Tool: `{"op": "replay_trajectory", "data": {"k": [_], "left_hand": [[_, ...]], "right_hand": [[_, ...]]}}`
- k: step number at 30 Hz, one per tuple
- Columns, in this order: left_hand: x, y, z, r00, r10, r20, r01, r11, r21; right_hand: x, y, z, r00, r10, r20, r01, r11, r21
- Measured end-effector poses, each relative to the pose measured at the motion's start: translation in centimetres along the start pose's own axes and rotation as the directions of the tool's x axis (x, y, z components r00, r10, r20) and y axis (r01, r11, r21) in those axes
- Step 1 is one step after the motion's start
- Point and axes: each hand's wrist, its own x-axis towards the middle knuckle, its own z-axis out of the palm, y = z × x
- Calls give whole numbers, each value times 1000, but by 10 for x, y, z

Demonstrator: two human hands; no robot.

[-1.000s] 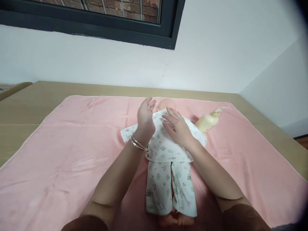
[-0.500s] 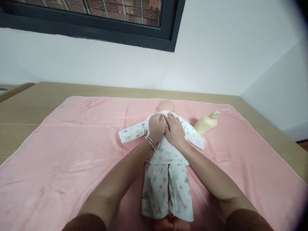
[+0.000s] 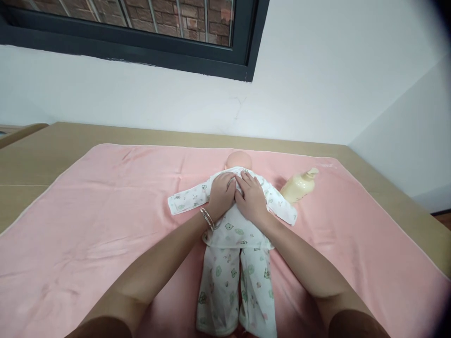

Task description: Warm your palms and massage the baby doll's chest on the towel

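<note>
A baby doll (image 3: 239, 160) lies stretched out with its head toward the wall; no face shows. It wears a white shirt (image 3: 239, 234) with small green and pink prints and matching trousers (image 3: 220, 291). Both sleeves spread outward. My left hand (image 3: 222, 193), with bangles at the wrist, rests open on the upper part of the shirt, fingers slightly bent. Beside it, my right hand (image 3: 252, 198) lies flat there with fingers a little apart. The two hands touch or nearly touch at the thumbs. Cloth under the palms is hidden.
A pale yellow pump bottle (image 3: 299, 187) stands or leans right of the doll's sleeve. Beneath everything is a pink blanket (image 3: 105, 220) on a wooden table (image 3: 81, 134). Behind are a white wall (image 3: 299, 94) and a dark window frame (image 3: 141, 54).
My left hand has shifted slightly left, and its fingers look flatter and less bunched. The right hand remains on the shirt. The view has tilted a little.
</note>
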Motion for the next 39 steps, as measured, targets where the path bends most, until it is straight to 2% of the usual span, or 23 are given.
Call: {"op": "replay_trajectory", "data": {"k": [5,8,11,16,18,21,23,25,29,33,36,39], "left_hand": [[-3,-2,-2,1000,-3,16,2,1000,14],[-4,-1,-1,1000,-17,-10,17,1000,-3],[-6,0,-2,998,-22,-52,20,999,-44],[-8,-2,-3,993,-60,-99,46,990,-133],[-9,-2,-2,993,-55,-100,41,990,-133],[-9,-2,-2,995,-63,-83,54,994,-98],[-8,-2,-2,995,-75,-67,70,994,-82],[-8,-2,-1,996,-73,-58,69,995,-74],[-6,-2,-1,998,-36,-56,32,997,-74],[-6,-2,-2,999,-5,-47,2,998,-64],[-7,-3,-2,999,-3,-53,0,998,-58],[-7,-2,-2,998,-23,-62,20,998,-59]], "right_hand": [[6,18,-3,996,-71,44,69,996,59],[9,24,-3,997,-51,51,47,996,74],[4,16,-6,998,-39,53,39,999,4],[-19,-13,-19,988,-132,79,139,986,-91],[-21,-15,-22,993,-113,40,116,990,-83],[-12,-2,-21,1000,-15,-27,14,998,-63],[-1,11,-18,999,37,-20,-38,997,-67],[7,21,-15,999,43,25,-41,995,-91],[3,15,-16,994,-75,82,87,985,-151],[-16,-8,-22,985,-172,30,175,968,-183],[-21,-14,-28,994,-106,-28,99,975,-197],[-14,-6,-30,998,4,-64,-18,977,-210]]}}
